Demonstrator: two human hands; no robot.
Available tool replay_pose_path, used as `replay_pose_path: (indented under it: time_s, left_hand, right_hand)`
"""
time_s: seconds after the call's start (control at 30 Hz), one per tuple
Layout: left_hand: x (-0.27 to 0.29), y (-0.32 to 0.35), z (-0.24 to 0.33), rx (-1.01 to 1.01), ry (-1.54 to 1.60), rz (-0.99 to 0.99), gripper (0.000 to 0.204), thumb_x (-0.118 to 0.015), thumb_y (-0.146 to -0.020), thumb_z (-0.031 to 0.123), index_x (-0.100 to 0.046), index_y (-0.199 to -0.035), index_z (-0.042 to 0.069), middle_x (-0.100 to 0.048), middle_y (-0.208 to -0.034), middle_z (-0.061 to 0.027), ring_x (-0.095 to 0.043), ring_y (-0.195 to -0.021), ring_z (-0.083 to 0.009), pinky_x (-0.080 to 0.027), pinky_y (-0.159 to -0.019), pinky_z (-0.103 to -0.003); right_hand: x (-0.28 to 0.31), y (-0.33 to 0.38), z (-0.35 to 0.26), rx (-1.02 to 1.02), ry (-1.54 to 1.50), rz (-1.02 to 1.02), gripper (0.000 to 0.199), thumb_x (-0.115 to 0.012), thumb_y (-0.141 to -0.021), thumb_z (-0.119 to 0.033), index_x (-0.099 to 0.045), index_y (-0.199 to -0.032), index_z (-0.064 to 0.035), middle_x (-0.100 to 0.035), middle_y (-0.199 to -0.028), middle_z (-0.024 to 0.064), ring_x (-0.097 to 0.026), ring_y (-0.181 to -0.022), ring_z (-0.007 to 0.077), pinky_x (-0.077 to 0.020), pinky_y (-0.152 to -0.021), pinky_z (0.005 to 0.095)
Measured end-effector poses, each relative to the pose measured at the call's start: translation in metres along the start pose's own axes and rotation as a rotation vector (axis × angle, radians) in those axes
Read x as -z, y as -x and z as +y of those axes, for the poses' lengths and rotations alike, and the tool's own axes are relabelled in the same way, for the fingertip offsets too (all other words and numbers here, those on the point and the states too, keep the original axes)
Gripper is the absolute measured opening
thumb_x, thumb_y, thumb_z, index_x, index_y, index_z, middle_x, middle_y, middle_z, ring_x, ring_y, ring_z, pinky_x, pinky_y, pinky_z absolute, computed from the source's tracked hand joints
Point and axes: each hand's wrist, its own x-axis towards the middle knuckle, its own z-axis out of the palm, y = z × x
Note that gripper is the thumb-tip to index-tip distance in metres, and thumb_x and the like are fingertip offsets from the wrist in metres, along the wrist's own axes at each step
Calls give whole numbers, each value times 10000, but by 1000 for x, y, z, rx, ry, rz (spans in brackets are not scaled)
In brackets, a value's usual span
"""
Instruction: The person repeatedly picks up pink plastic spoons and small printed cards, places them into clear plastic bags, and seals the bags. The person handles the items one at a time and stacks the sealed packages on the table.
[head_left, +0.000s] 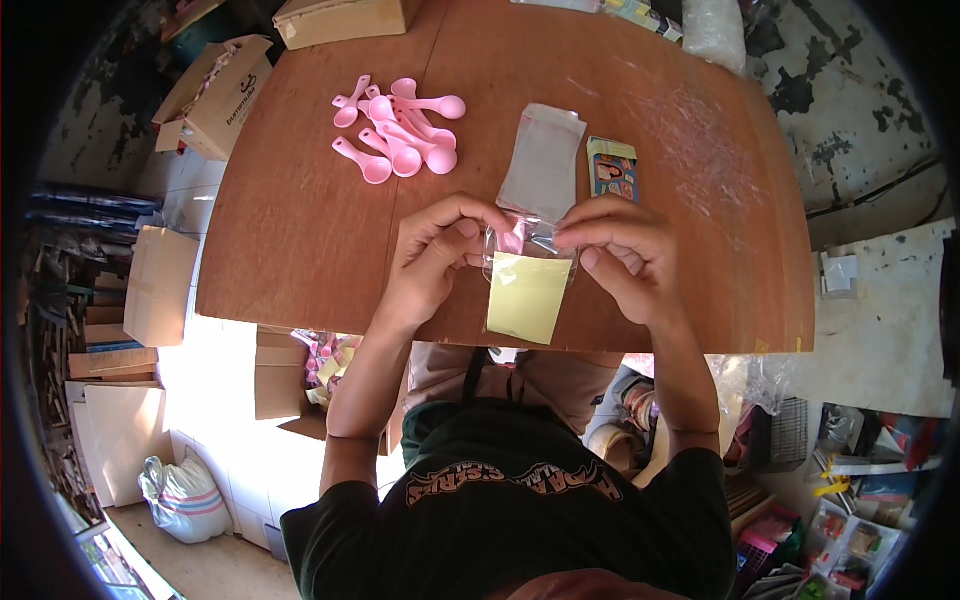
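Near the front edge of the wooden table, a small clear plastic bag point(546, 245) is held between both hands. Inside or behind its film lies a pale yellow card point(528, 302), and something pink shows through near the top left. My left hand point(432, 252) pinches the bag's upper left side, while my right hand point(632, 252) pinches its upper right with thumb and fingers. Just beyond the hands lies a stack of clear plastic bags point(543, 158). Beside that stack is a small colourful box point(612, 170). Several pink spoons point(405, 150) are heaped farther to the left.
The brown wooden table point(300, 240) carries crumpled clear film point(705, 150) on its right side. A cardboard box point(345, 20) and a roll of clear wrap point(714, 35) stand at its far edge. An open carton point(280, 375) sits below the front left edge.
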Motion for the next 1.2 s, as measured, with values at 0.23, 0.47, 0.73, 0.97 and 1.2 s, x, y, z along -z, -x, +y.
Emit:
replay_pose_path:
  time_s: [0.23, 0.47, 0.73, 0.97, 1.2]
  left_hand:
    - [-4, 3, 6, -54, -251, -22, 276, -674, -821, -84, -569, -1069, -26, -649, -1052, -112, -642, -931, -140, -553, -766, -273]
    - [7, 71, 36, 102, -631, -323, 329, -729, -752, -71, -611, -1050, 5, -690, -1057, -119, -690, -922, -194, -575, -739, -292]
    - [78, 180, 3, 598, -1661, -155, 353, -705, -789, 46, -579, -1118, 24, -648, -1067, -191, -634, -1010, -332, -524, -825, -395]
    - [38, 139, 9, 699, -885, -486, 291, -625, -891, 130, -571, -1151, 12, -660, -1052, -180, -657, -963, -304, -528, -798, -383]
    - [-16, 57, 30, 211, -845, -410, 344, -656, -852, 58, -586, -1186, 16, -664, -1047, -177, -677, -940, -288, -536, -776, -351]
  right_hand:
    - [-17, 0, -1, 71, 31, 68, 256, -780, -718, 32, -696, -959, 8, -638, -962, 112, -659, -822, 151, -585, -696, 262]
    - [1, 0, 11, 3, 108, -150, 159, -747, -758, 12, -694, -907, -8, -651, -862, 80, -651, -739, 148, -549, -629, 260]
    - [6, -27, 57, -150, 724, -140, 140, -713, -772, -120, -690, -881, -36, -662, -842, 105, -639, -673, 249, -489, -607, 347]
    - [6, -39, 87, -317, 797, -203, 97, -712, -735, -129, -716, -806, -63, -681, -831, 84, -650, -732, 260, -490, -640, 369]
    - [13, -41, 83, -191, 817, -153, 59, -679, -767, -86, -708, -803, -50, -674, -810, 84, -646, -744, 269, -484, -647, 359]
